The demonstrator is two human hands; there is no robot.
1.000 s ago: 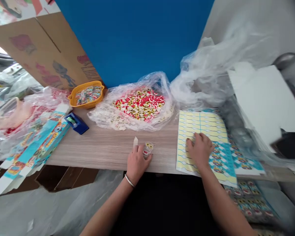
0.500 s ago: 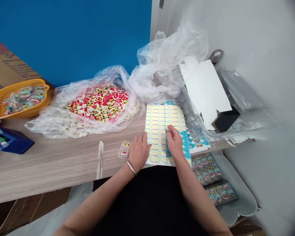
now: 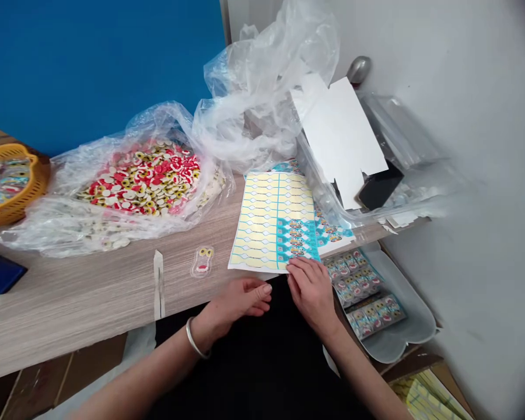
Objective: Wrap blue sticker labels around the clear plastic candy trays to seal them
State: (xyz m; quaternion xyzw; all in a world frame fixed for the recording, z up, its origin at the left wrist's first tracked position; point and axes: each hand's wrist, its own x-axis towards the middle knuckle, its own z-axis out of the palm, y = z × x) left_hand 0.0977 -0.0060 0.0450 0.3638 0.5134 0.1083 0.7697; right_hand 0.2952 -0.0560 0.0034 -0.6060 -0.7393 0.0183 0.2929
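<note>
A sheet of stickers [image 3: 256, 221], pale yellow backing with blue printed stickers at its lower right, lies at the table's front edge. My right hand [image 3: 314, 293] has its bent fingertips over the sheet's lower right edge; its thumb is mostly hidden. My left hand [image 3: 240, 300], wearing a silver bangle [image 3: 192, 338], hovers just in front of the table, apart from the sheet. Its fingers are loosely curled in beside the thumb, with nothing visible in them. A small clear pouch [image 3: 202, 261] with two yellow eye pieces and a red-and-white mouth piece lies left of the sheet.
An open plastic bag [image 3: 144, 181] of red, white and yellow pieces lies behind. An orange basket [image 3: 37, 175] stands far left. At right, white card [image 3: 341, 134] rests in a clear bin above a grey tray [image 3: 413, 324] of packed pouches. A paper strip [image 3: 158, 286] lies at left.
My left hand has come off the sheet and drawn back toward my body. My right hand has slid down to the sheet's lower edge, uncovering the printed stickers. The view has shifted right.
</note>
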